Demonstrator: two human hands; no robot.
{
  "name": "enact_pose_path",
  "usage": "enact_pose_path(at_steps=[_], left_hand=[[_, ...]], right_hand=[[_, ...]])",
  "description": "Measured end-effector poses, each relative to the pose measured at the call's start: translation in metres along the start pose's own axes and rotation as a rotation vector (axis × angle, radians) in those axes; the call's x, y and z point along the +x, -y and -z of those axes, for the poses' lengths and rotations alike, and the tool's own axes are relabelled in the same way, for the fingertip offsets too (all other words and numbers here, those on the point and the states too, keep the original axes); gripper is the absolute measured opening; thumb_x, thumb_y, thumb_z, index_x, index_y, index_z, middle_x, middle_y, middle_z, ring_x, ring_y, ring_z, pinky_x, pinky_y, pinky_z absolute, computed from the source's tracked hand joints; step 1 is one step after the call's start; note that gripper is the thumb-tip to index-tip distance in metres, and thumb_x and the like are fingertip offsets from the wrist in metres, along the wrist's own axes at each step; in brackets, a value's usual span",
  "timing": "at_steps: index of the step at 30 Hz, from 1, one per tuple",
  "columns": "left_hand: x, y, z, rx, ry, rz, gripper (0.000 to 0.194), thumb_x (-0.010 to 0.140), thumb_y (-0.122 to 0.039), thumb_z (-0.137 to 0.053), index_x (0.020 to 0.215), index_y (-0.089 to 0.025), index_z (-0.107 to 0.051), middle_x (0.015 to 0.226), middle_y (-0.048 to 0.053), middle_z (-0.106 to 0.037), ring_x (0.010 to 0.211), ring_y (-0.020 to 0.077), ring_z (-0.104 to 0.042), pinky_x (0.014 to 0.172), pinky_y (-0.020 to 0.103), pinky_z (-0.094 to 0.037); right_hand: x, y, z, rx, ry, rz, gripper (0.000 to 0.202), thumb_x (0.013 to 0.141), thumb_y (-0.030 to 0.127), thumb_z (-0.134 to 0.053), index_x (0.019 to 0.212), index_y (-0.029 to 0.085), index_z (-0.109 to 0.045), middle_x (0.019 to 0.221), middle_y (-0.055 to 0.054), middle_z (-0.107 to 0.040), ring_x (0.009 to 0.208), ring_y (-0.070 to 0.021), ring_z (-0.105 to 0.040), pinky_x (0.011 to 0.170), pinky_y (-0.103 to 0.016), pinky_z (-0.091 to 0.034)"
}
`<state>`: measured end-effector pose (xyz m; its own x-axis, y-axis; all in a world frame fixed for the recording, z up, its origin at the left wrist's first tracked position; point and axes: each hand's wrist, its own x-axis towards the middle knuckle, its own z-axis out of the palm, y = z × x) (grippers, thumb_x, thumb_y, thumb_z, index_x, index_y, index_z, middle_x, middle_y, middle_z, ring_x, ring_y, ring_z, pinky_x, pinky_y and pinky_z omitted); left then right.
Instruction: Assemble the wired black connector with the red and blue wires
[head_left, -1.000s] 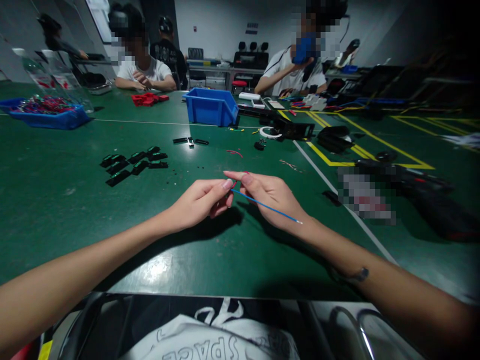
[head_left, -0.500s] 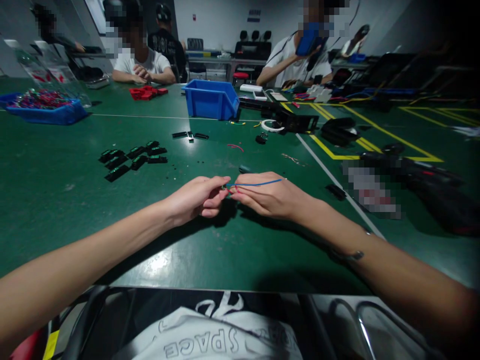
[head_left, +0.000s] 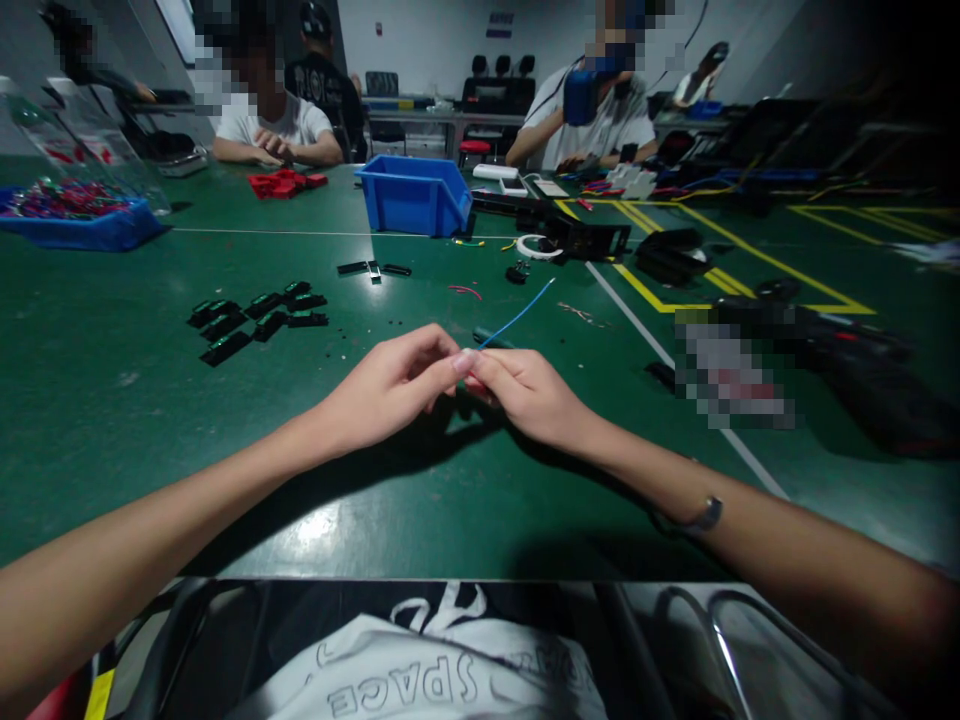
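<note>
Over the green table, my left hand (head_left: pixel 401 385) and my right hand (head_left: pixel 532 392) meet, thumbs and fingertips touching. Both are closed in a pinch on thin wires. A blue wire (head_left: pixel 517 318) rises from between the fingertips and slants up to the right. Fingers cover the other wire ends and whatever else is pinched there. Just behind my right hand lies a dark, partly hidden piece (head_left: pixel 491 338).
Several small black parts with green tops (head_left: pixel 259 310) lie at left. Behind the hands are a short red wire (head_left: pixel 465 291), a blue bin (head_left: pixel 409 195) and a white coil (head_left: pixel 538 246). A blue tray (head_left: pixel 97 232) stands far left. Co-workers sit across the table (head_left: pixel 360 480).
My hands have closed together, covering the red wire that showed between them. The blue wire, which lay flat across my right hand, now points up to the right.
</note>
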<state>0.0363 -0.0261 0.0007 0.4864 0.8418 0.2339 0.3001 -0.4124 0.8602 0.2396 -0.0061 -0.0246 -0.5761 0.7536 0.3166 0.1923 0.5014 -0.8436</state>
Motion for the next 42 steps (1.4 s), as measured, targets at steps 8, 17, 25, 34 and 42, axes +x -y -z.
enact_pose_path(at_steps=[8, 17, 25, 34, 42], left_hand=[[-0.005, 0.015, -0.003, 0.464, -0.054, -0.188, 0.029, 0.106, -0.037, -0.039, 0.089, -0.018, -0.051, 0.075, -0.001, -0.051, 0.067, 0.0118, -0.046, 0.065, 0.026, -0.033], [-0.006, 0.011, -0.022, -0.044, -0.117, 0.095, 0.036, 0.102, -0.033, -0.033, 0.072, -0.018, -0.046, 0.069, 0.0, -0.047, 0.066, 0.0133, -0.044, 0.061, 0.026, -0.035], [0.003, 0.008, -0.011, -0.624, 0.171, 0.579, 0.025, 0.084, -0.03, -0.044, 0.062, -0.02, -0.037, 0.056, -0.004, -0.027, 0.044, 0.0075, -0.018, 0.042, 0.023, -0.013], [0.006, 0.004, 0.005, -0.636, 0.365, 0.549, 0.038, 0.095, -0.043, -0.044, 0.067, -0.018, -0.047, 0.052, -0.004, -0.033, 0.042, 0.0088, -0.029, 0.041, 0.023, -0.027], [0.001, 0.0, 0.017, 0.318, 0.142, -0.184, 0.029, 0.097, -0.045, -0.057, 0.103, -0.017, -0.06, 0.089, 0.004, -0.063, 0.076, 0.0145, -0.054, 0.068, 0.024, -0.041]], right_hand=[[0.0, 0.009, -0.007, 0.048, -0.058, -0.045, 0.05, 0.107, 0.048, -0.039, 0.068, 0.018, -0.046, 0.062, 0.004, -0.041, 0.056, -0.0092, -0.037, 0.059, -0.025, -0.032], [0.001, 0.007, -0.006, -0.649, -0.119, 0.334, 0.039, 0.109, 0.031, -0.035, 0.075, 0.019, -0.05, 0.071, -0.002, -0.052, 0.066, -0.0143, -0.045, 0.065, -0.03, -0.033], [0.006, 0.011, 0.007, -0.972, -0.004, 0.484, 0.044, 0.109, 0.035, -0.035, 0.073, 0.019, -0.055, 0.068, -0.004, -0.053, 0.063, -0.0161, -0.044, 0.059, -0.033, -0.025], [0.005, -0.002, 0.011, -0.778, 0.042, 0.528, 0.037, 0.108, 0.031, -0.037, 0.075, 0.02, -0.051, 0.068, -0.002, -0.049, 0.063, -0.0154, -0.044, 0.061, -0.032, -0.031], [0.003, 0.007, 0.008, -0.378, -0.042, 0.301, 0.04, 0.109, 0.032, -0.037, 0.072, 0.02, -0.047, 0.067, 0.001, -0.05, 0.063, -0.0122, -0.048, 0.064, -0.028, -0.036]])
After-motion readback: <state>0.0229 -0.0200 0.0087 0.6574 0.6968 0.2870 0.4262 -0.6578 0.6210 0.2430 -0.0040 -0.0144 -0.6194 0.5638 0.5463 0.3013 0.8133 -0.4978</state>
